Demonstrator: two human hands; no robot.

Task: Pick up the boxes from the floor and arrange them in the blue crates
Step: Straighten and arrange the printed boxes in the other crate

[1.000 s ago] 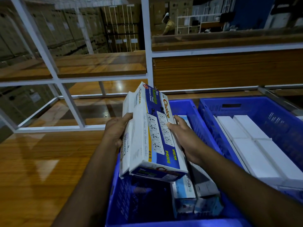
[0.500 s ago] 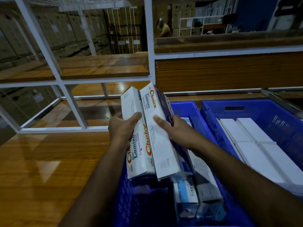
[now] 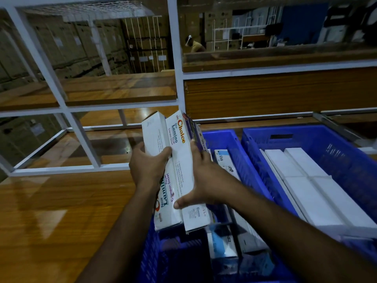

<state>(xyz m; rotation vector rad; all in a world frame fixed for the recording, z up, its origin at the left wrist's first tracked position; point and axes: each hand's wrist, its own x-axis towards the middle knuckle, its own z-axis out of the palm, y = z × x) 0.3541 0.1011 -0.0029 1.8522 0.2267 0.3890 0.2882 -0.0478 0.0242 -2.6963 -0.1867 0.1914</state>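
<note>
1. Cartons, two, long, glossy white card: Choice Lumino extension-socket box [image 3: 183, 160] and its twin box [image 3: 157, 144], held side by side, tilted, above the near blue crate [image 3: 234, 152].
2. Left hand [image 3: 149, 168], fingers clamped on the twin; right hand [image 3: 202, 184], fingers wrapped on the Choice carton.
3. Crate: perforated plastic, holding Viva boxes [image 3: 224, 160].
4. Second blue crate [image 3: 326, 144], white boxes [image 3: 306, 180] laid flat.
5. Shelf board [image 3: 51, 211]: polished wood; white metal frame [image 3: 177, 78] behind.

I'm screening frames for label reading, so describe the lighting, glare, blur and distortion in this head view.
Head view: dim overall, background shelving murky; glossy wooden surface shows pale glare patches; white frame bars bow from wide-angle distortion; lettering on the boxes held by left hand and right hand reads clearly; the near end of the blue crate sinks into blurred shadow.
</note>
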